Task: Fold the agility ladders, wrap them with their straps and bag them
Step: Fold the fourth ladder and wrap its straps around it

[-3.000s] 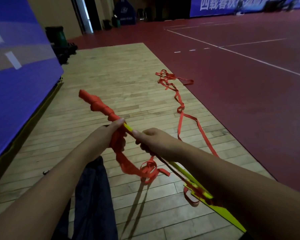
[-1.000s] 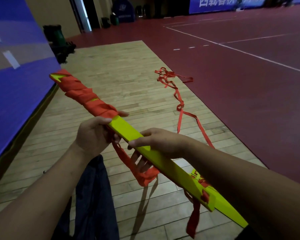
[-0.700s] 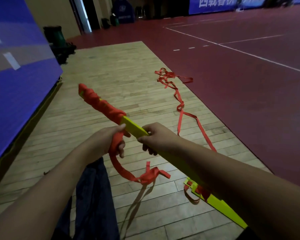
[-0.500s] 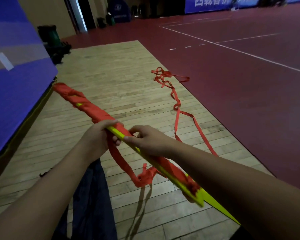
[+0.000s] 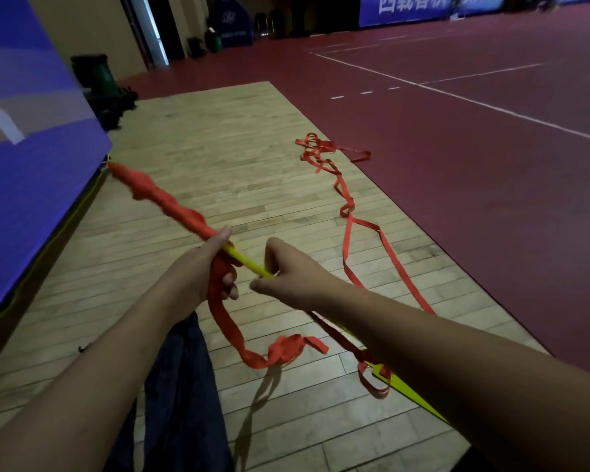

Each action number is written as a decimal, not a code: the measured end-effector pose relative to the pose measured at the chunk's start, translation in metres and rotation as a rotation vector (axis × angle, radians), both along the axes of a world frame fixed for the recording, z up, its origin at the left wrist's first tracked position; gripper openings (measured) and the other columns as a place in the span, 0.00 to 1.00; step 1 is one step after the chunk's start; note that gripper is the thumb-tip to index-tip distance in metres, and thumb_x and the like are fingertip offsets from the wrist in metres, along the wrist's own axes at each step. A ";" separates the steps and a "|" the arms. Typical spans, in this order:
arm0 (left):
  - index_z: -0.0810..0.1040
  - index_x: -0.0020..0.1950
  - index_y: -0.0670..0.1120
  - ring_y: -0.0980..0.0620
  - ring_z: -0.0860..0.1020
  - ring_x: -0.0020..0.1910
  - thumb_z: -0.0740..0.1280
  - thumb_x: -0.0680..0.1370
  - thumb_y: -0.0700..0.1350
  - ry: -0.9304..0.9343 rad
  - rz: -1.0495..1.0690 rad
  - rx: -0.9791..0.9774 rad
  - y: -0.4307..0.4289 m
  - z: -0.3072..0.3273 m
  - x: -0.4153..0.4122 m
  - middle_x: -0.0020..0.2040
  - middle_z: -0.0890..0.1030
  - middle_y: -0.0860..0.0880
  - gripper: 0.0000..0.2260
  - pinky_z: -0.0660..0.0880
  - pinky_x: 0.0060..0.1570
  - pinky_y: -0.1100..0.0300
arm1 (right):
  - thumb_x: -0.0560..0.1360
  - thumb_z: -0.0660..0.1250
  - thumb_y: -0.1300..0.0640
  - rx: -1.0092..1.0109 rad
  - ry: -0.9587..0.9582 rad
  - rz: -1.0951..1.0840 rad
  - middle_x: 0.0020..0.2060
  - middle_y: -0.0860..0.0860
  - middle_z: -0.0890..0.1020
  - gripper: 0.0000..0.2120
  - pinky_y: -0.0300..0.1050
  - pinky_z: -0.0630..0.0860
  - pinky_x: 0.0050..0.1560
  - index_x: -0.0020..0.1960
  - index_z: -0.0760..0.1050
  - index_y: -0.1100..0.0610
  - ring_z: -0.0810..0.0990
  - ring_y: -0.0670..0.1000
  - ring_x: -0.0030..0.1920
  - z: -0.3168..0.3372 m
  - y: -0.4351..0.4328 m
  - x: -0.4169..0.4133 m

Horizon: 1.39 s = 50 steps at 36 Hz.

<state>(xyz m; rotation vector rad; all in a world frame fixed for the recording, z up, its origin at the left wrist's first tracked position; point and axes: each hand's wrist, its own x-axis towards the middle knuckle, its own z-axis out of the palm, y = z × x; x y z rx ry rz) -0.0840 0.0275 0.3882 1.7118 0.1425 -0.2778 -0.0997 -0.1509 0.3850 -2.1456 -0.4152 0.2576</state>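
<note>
Wooden floor (image 5: 218, 137): 1, with 1 loose strap (image 5: 349, 229) trailing along its edge.

Ladder bundle (image 5: 244, 260): 1, yellow rungs stacked flat. It is held in the air, slanting from upper left to lower right, and its far half is bound in red wrapping (image 5: 164, 202).

Left hand (image 5: 198, 274): 1, curled round bundle and strap at the last turn.

Right hand (image 5: 293, 274): 1, clamped on bare yellow just beside it.

Strap tail (image 5: 280, 350): 1, hanging slack.

Handling: pull each turn taut, overlap the previous one, and roll the bundle evenly.
</note>
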 end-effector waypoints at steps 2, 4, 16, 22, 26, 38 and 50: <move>0.73 0.40 0.42 0.48 0.73 0.22 0.61 0.82 0.53 0.022 0.085 -0.079 -0.002 0.001 0.002 0.24 0.70 0.47 0.17 0.71 0.31 0.57 | 0.77 0.72 0.50 0.046 0.064 0.006 0.47 0.55 0.80 0.15 0.53 0.78 0.47 0.55 0.71 0.58 0.79 0.52 0.45 0.003 0.000 -0.002; 0.72 0.38 0.41 0.51 0.71 0.20 0.61 0.82 0.47 0.032 0.120 -0.175 -0.002 0.004 0.000 0.22 0.68 0.48 0.15 0.71 0.26 0.61 | 0.76 0.72 0.47 0.077 0.145 -0.027 0.53 0.56 0.81 0.21 0.51 0.77 0.49 0.62 0.71 0.57 0.79 0.53 0.50 0.005 0.000 -0.001; 0.74 0.49 0.41 0.47 0.76 0.29 0.57 0.82 0.59 -0.034 0.034 -0.090 0.012 0.002 0.003 0.30 0.73 0.45 0.21 0.73 0.31 0.57 | 0.80 0.68 0.61 0.267 0.279 0.163 0.53 0.63 0.84 0.13 0.58 0.84 0.53 0.60 0.72 0.67 0.87 0.61 0.49 0.004 -0.009 0.001; 0.75 0.50 0.40 0.46 0.78 0.29 0.58 0.79 0.65 0.011 -0.043 0.056 0.006 -0.004 0.000 0.28 0.73 0.47 0.27 0.75 0.34 0.56 | 0.80 0.66 0.63 -0.060 -0.005 0.072 0.45 0.55 0.78 0.08 0.45 0.82 0.37 0.52 0.66 0.56 0.82 0.51 0.39 -0.002 -0.003 -0.001; 0.74 0.40 0.42 0.49 0.74 0.27 0.61 0.82 0.52 -0.004 0.052 -0.093 0.002 -0.002 0.000 0.28 0.70 0.46 0.18 0.73 0.33 0.58 | 0.80 0.67 0.47 -0.107 -0.026 0.086 0.44 0.50 0.75 0.13 0.44 0.76 0.43 0.53 0.68 0.55 0.76 0.49 0.43 0.005 -0.002 -0.004; 0.73 0.49 0.42 0.47 0.78 0.30 0.59 0.83 0.53 -0.061 0.013 -0.132 0.010 0.004 0.001 0.35 0.76 0.44 0.14 0.74 0.33 0.56 | 0.82 0.66 0.54 0.254 0.298 0.117 0.49 0.57 0.86 0.13 0.50 0.84 0.53 0.59 0.74 0.63 0.87 0.55 0.48 0.004 -0.014 0.000; 0.74 0.46 0.43 0.49 0.75 0.27 0.66 0.77 0.58 -0.085 -0.041 -0.119 0.010 0.000 0.002 0.30 0.73 0.47 0.17 0.74 0.33 0.57 | 0.81 0.65 0.45 0.122 0.224 0.062 0.50 0.55 0.84 0.17 0.49 0.80 0.52 0.60 0.69 0.58 0.82 0.51 0.48 0.000 0.000 -0.008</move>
